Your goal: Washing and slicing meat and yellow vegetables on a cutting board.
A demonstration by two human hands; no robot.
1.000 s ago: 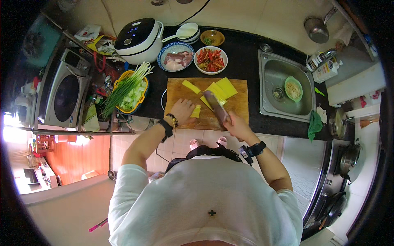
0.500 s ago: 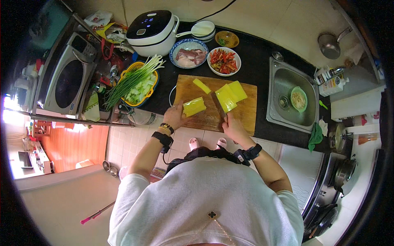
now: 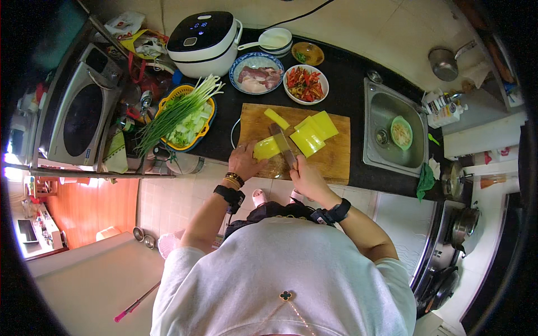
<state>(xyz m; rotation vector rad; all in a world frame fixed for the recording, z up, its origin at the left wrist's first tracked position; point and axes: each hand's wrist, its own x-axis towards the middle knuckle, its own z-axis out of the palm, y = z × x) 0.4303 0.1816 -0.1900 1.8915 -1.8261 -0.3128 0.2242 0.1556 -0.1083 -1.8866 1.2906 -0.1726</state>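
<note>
My right hand (image 3: 305,178) is closed round the handle of a kitchen knife (image 3: 287,148). The blade stands at the right end of a glossy yellow slab (image 3: 267,148) on a wooden cutting board (image 3: 330,162). At that slab's left edge my left hand (image 3: 244,162) has its fingers bent against it, steadying it. Right of the blade lie flat yellow pieces (image 3: 307,138), partly overlapping. A narrow yellow strip (image 3: 276,119) rests apart, farther back on the board. What the yellow food is, I cannot tell.
Behind the board are a plate of raw meat (image 3: 258,75), a bowl of cut red peppers (image 3: 305,84) and a rice cooker (image 3: 203,45). A basket of greens (image 3: 188,117) stands left. To the right is a sink (image 3: 386,159) holding a green bowl (image 3: 401,133).
The knife has moved left, from beside the flat pieces to the left slab's right end. My left hand has shifted slightly right and closer over the slab. The whole view has shifted a little.
</note>
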